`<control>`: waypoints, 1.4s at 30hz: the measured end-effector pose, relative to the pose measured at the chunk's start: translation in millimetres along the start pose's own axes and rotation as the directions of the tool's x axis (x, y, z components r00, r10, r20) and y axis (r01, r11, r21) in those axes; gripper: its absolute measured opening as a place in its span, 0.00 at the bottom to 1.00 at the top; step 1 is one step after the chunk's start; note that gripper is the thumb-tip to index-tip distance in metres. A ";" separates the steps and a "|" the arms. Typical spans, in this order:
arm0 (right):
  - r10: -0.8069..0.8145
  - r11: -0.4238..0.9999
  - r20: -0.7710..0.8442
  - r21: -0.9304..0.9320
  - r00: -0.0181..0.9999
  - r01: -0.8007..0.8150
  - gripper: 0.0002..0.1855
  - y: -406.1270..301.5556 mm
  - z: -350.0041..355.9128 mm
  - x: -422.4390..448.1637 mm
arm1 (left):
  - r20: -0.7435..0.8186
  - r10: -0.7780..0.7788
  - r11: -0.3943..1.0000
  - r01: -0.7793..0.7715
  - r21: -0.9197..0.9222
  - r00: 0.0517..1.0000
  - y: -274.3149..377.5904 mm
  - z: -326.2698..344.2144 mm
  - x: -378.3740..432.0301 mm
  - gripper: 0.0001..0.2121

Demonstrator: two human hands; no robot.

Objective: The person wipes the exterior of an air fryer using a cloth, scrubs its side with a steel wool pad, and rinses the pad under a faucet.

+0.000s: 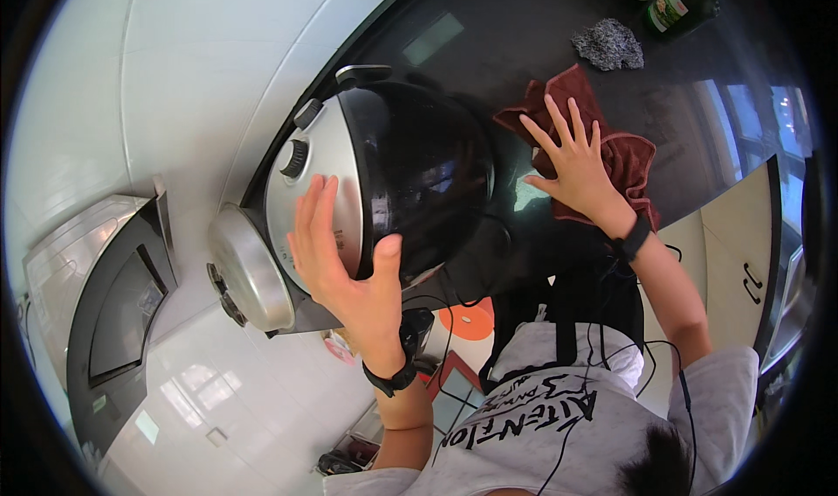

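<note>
A black and silver kitchen appliance, apparently an air fryer (pixel 419 175), stands on the dark countertop (pixel 668 110). My left hand (pixel 340 267) is at its silver control face, fingers near the two knobs and thumb towards the black body; whether the palm touches it is hard to tell. My right hand (pixel 576 159) lies with fingers spread on a crumpled reddish-brown cloth (pixel 625 159), flat on the counter to the right of the appliance. Both wrists wear black bands.
A steel wool scourer (pixel 609 44) lies beyond the cloth. Green glass bottles (pixel 684 5) stand at the far right. A round metal lidded pan (pixel 255 270) sits left of the appliance, by the white tiled wall (pixel 190 57). Black cables hang near my body. An orange stool (pixel 468 319) is below the counter.
</note>
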State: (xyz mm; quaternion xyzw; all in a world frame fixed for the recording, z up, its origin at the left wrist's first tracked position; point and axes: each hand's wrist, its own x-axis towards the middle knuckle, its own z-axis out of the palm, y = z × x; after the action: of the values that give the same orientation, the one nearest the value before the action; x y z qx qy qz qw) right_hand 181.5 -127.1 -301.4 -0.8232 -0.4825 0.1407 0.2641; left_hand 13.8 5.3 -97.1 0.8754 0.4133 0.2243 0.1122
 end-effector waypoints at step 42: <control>0.103 0.544 0.103 0.827 0.989 -0.142 0.20 -31.6 31.7 -21.7 | -0.019 -0.017 1.000 0.018 0.023 1.000 3.7 5.7 0.3 0.39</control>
State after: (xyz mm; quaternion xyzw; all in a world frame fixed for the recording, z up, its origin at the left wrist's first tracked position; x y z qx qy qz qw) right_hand 132.7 -124.0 -309.9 -0.6292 -0.3054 0.3870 0.6009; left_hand 19.3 3.1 -100.6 0.8709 0.4246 0.2266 0.1001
